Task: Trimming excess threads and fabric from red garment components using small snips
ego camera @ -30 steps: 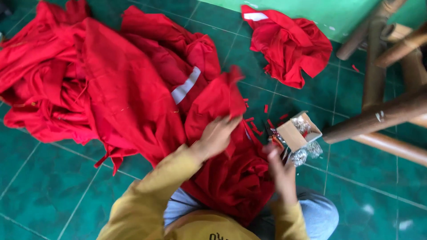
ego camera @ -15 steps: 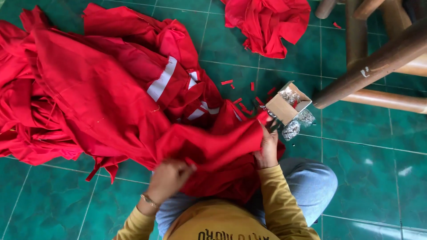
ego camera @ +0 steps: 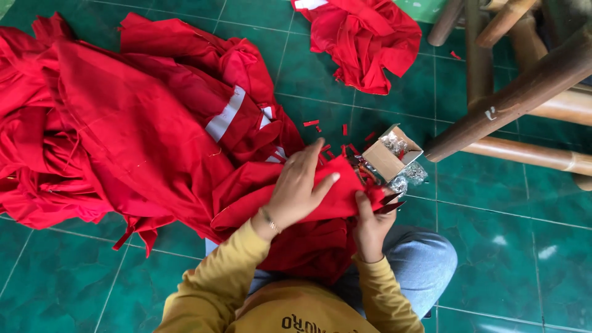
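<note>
I sit on a green tiled floor with a red garment (ego camera: 320,203) across my lap. My left hand (ego camera: 299,188) lies flat on a fold of it, fingers spread, pressing it down. My right hand (ego camera: 370,225) is closed at the fold's right edge, gripping a small pair of snips (ego camera: 390,202) whose pointed blades stick out past the cloth. A big heap of red garments with white stripes (ego camera: 135,123) spreads to the left, joined to the piece on my lap.
A small open cardboard box (ego camera: 385,159) with shiny packets stands just beyond my right hand, with red scraps (ego camera: 333,139) around it. Another red bundle (ego camera: 364,40) lies at the top. Wooden furniture legs (ego camera: 512,98) cross the right side.
My left hand has let go of the cloth's lower edge and moved up and right to lie flat on the fold. My right hand stays at the fold's right edge.
</note>
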